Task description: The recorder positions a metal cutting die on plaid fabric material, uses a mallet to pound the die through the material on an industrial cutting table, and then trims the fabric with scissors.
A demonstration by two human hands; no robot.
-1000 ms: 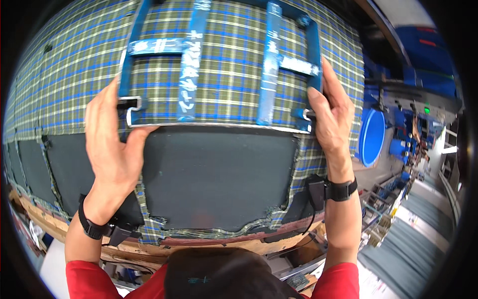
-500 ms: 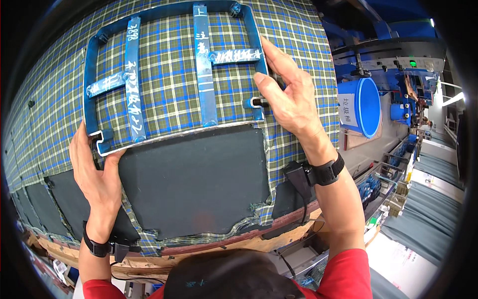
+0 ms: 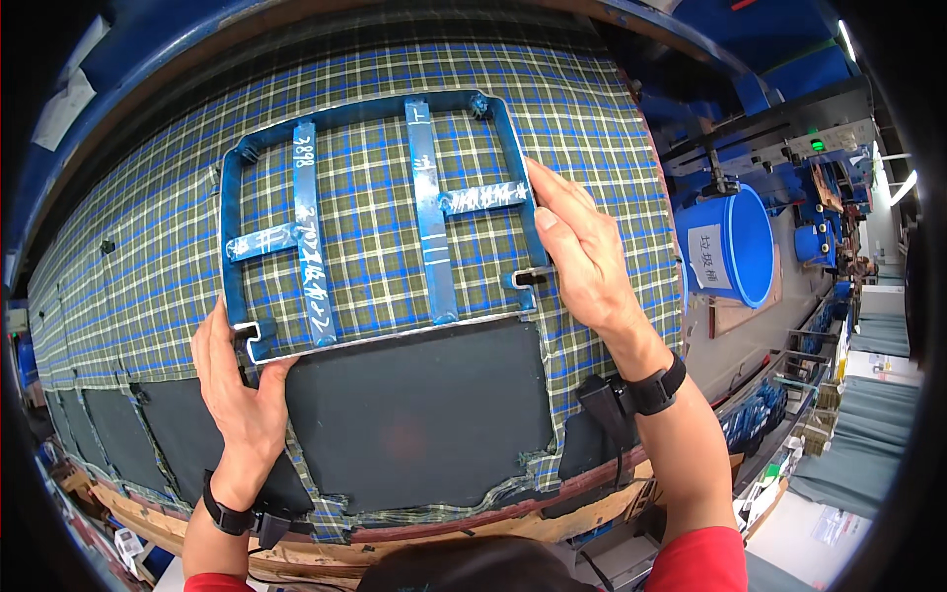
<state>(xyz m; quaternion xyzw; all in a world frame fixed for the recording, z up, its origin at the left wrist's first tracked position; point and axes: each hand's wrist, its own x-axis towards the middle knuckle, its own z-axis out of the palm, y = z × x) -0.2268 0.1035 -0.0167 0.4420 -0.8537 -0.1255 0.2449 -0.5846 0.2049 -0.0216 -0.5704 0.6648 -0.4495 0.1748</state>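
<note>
A blue metal cutting die (image 3: 430,212), an open frame with crossbars and white handwriting, lies on plaid cloth (image 3: 365,168) in olive, blue and white. Its near edge runs along the upper border of a large cut-out in the cloth, where a dark surface (image 3: 424,424) shows. My left hand (image 3: 242,395) grips the die's near left corner, thumb along the front edge and fingers at the outer side. On the other side, my right hand (image 3: 587,261) holds the right wall, its fingers lying against the outside. Both wrists wear black straps with small devices.
A blue bucket (image 3: 735,247) with a white label stands to the right of the cloth. More cut-outs in the cloth run off to the left. A wooden edge (image 3: 414,538) borders the near side, and a blue machine beam (image 3: 345,39) spans the far side.
My view has shifted, so the die, cloth and hands sit lower and further right in the picture. Both hands keep hold of the die, which stays about level with the cut-out's edge.
</note>
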